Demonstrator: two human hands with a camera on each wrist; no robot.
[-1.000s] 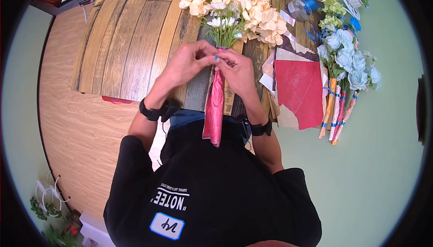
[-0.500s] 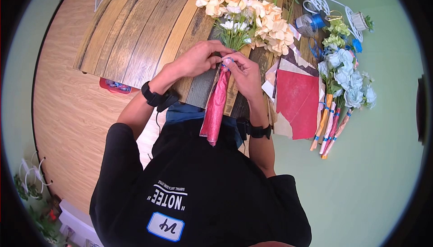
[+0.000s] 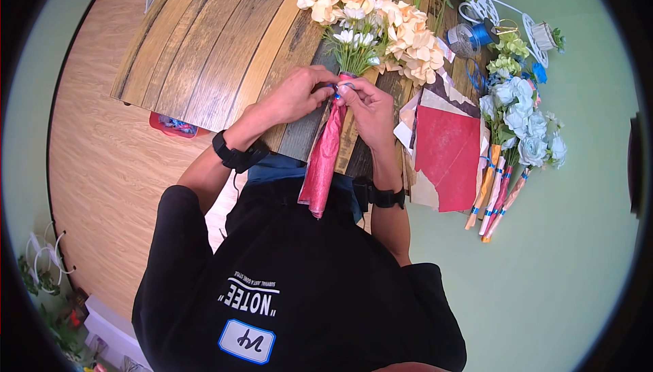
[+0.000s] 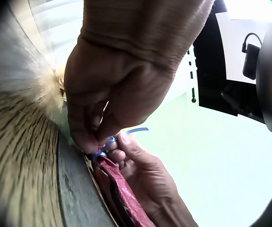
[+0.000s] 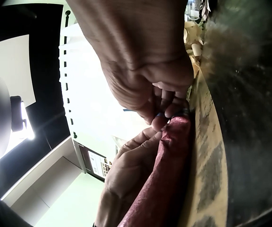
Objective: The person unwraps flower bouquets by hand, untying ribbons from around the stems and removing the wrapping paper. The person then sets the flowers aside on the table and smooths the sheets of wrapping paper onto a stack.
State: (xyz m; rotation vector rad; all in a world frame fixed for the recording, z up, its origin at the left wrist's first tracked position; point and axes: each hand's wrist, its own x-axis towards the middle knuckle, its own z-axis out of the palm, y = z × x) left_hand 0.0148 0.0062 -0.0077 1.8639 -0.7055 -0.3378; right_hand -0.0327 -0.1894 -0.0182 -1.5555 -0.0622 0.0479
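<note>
A bouquet of peach flowers point(image 3: 413, 44) and small white ones lies on the table, its stems in red wrapping point(image 3: 323, 161) that extends over the near edge. Both hands meet at the neck of the wrap. From the left side, my left hand point(image 3: 296, 96) pinches thin blue ribbon there with thumb and fingers. My right hand point(image 3: 371, 113) pinches the ribbon opposite, fingertips close to the left ones. In the left wrist view a loose end of blue ribbon point(image 4: 138, 129) sticks out past the right thumb. Fingers partly hide the loop around the wrap.
Right of the bouquet lie red paper sheets point(image 3: 449, 154) and torn scraps. Beyond them are blue flower bunches point(image 3: 520, 110) with wrapped stems, a blue ribbon spool point(image 3: 481, 30) and a white metal stand point(image 3: 537, 39). A red container point(image 3: 173, 126) shows below the table's left edge.
The head view has shifted, placing the bouquet farther right. Both hands stay at the wrap's neck; their fingers have moved slightly around the ribbon, and the left fingertips now bend lower beside it.
</note>
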